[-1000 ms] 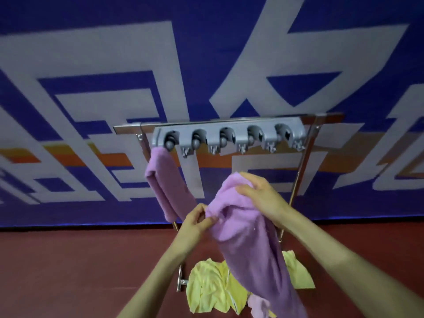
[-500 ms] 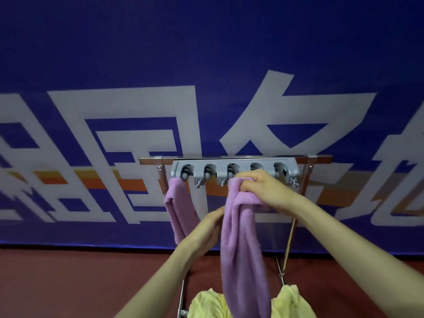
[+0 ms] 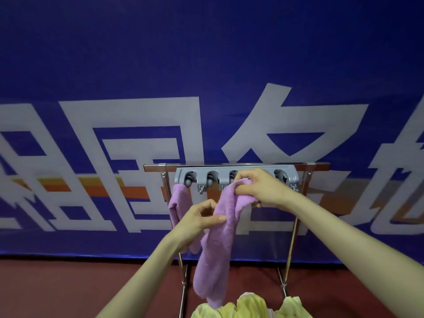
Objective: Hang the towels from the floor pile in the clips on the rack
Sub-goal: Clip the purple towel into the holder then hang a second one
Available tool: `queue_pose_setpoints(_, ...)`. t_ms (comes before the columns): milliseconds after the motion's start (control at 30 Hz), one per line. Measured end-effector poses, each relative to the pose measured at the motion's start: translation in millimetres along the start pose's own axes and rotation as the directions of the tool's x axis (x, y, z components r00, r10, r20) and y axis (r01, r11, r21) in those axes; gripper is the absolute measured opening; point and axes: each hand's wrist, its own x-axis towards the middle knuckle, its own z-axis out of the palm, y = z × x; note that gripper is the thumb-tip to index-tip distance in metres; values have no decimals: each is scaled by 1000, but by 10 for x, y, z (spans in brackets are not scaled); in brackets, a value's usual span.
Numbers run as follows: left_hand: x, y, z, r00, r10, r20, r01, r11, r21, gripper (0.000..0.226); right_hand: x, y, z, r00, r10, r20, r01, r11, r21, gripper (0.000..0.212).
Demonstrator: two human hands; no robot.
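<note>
A grey clip bar (image 3: 236,174) with several clips sits on a metal rack (image 3: 296,228). One purple towel (image 3: 180,204) hangs from the leftmost clip. My right hand (image 3: 261,188) grips the top of a second purple towel (image 3: 218,253) and holds it up against the clips around the middle of the bar, hiding one of them. My left hand (image 3: 199,218) pinches that same towel a little lower, on its left edge. The towel's lower end dangles down to the yellow towels (image 3: 247,306) piled on the floor.
A blue banner (image 3: 206,76) with large white characters and an orange stripe fills the wall behind the rack. The floor (image 3: 68,290) is dark red. The rack's thin metal legs stand on either side of the floor pile.
Both hands have lifted the second purple towel from chest height up to the clip bar. My right hand now presses its top at the middle clips, and the view has tilted upward.
</note>
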Motion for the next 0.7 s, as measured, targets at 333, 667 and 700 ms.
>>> queue_pose_setpoints(333, -83, 22, -223, 992, 56, -114, -34, 982, 187, 31, 58, 145, 3, 991, -11, -136, -9, 989, -149, 28)
queue_pose_setpoints(667, -13, 18, -413, 978, 189, -89, -122, 863, 491, 38, 63, 348, 63, 992, -7, -126, -36, 942, -333, 44)
queue_pose_setpoints(700, -1, 6, -452, 978, 185, -95, -110, 849, 517, 34, 56, 371, 48, 990, 11, -139, -55, 947, -317, 45)
